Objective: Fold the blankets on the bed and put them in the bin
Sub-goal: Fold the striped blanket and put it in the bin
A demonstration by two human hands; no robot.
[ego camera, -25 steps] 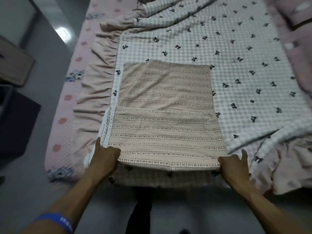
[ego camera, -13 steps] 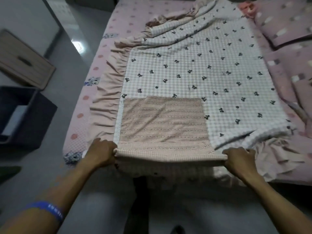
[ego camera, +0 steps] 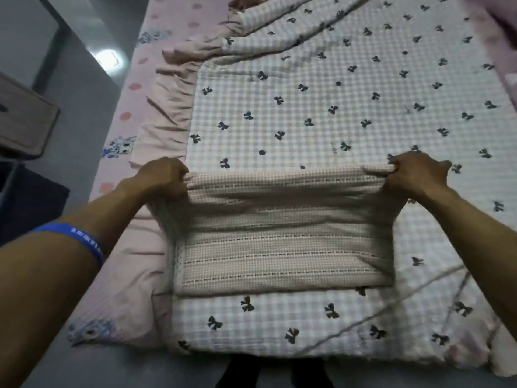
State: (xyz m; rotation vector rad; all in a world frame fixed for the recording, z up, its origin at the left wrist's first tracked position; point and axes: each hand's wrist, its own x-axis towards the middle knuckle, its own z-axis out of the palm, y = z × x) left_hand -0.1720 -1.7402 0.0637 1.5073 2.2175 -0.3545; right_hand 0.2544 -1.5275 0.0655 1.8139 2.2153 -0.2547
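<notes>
Here the pink striped blanket (ego camera: 282, 242), already folded into a thick rectangular pad, lies near the foot of the bed on top of the white gingham blanket with black bows (ego camera: 321, 107), which is spread flat across most of the mattress. The pad's near edge rests on the bow print, while its far edge is lifted and drawn taut between the two hands, so the cloth sags a little in the middle. Held that way, by both far corners at once, the edge stays straight, which looks like the set-up for one more fold toward the near side, or for a lift of the whole pad; I cannot tell which.

The left hand (ego camera: 163, 179) is at the far left corner, its fingers curled together and clamped on the bunched layers of the pink blanket. The right hand (ego camera: 411, 175) mirrors it at the far right corner, fingers closed tight over the edge, with the thumb hidden beneath the cloth. A blue wristband (ego camera: 81, 239) sits on the left forearm.

Further out, the pink ruffled border (ego camera: 167, 113) of the bow blanket runs down its left side, over the pink dotted bedsheet (ego camera: 131, 88). On the floor at the far left a dark container (ego camera: 25, 200) shows only in part; it may be the bin, though too little is visible to be sure. The bow blanket is not yet folded.
</notes>
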